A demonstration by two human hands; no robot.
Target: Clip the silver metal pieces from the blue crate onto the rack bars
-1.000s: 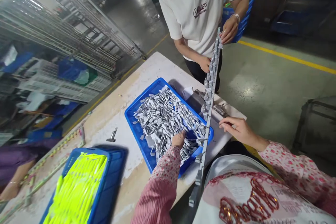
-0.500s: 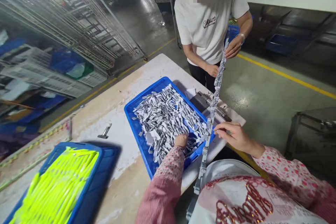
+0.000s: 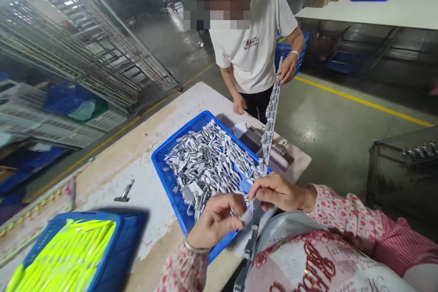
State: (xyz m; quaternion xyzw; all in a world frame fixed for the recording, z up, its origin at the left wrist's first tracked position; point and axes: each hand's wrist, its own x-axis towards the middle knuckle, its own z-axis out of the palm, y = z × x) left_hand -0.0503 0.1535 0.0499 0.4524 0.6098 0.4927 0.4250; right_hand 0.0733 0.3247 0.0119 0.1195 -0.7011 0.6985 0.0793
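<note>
My left hand [image 3: 219,219] is closed in a pinch on a small silver piece with a white tab [image 3: 247,216]. Its fingertips are beside a long narrow bar [image 3: 270,121] lined with grey pieces. My right hand [image 3: 282,190] pinches a small grey piece [image 3: 255,202] at the bar, close to my left fingertips. The bar slants from my lap up to a co-worker's hand [image 3: 288,67], which grips the far end. Under and beyond my hands, a blue tray [image 3: 178,212] holds a heap of small silver pieces with white tabs [image 3: 208,162].
A second blue tray [image 3: 132,237] with bright yellow strips [image 3: 65,260] stands at lower left on the worn table [image 3: 137,169]. A metal T-shaped tool [image 3: 125,191] lies near it. Dark metal fixtures [image 3: 253,139] sit behind the heaped tray. The co-worker [image 3: 253,54] stands across the table corner.
My left hand has come out of the heap to the bar with a small silver piece. My right hand has moved left and down along the bar. The co-worker's lower hand has left the bar.
</note>
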